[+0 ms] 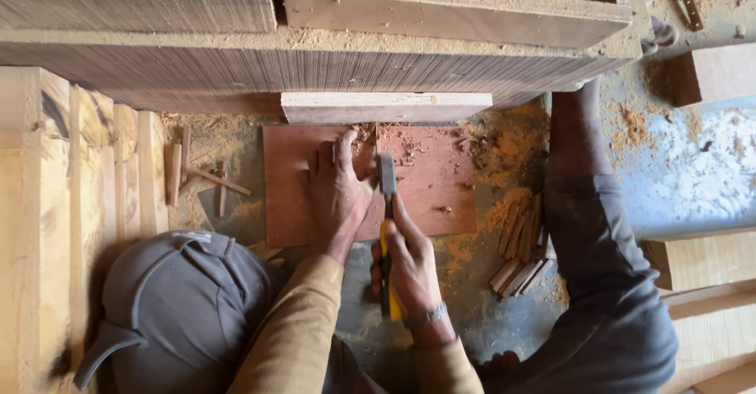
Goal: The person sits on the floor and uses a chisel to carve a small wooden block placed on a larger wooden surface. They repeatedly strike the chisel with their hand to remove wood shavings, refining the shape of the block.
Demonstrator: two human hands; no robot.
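Grey cap [177, 299] sits nearest, beside the left sleeve. Right hand [409, 264] grips a yellow-handled chisel [387, 205]; just left of it, the left hand [337, 193] presses flat on the reddish board [437, 189].

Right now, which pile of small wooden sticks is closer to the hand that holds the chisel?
The pile of short reddish wooden sticks, right of the flat reddish-brown board, is closer to the right hand; the thin scattered sticks lie far left.

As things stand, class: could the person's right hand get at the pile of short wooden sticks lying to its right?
Probably yes. The right hand grips a yellow-handled chisel, so it is occupied, but only bare sawdusty floor lies between it and the sticks.
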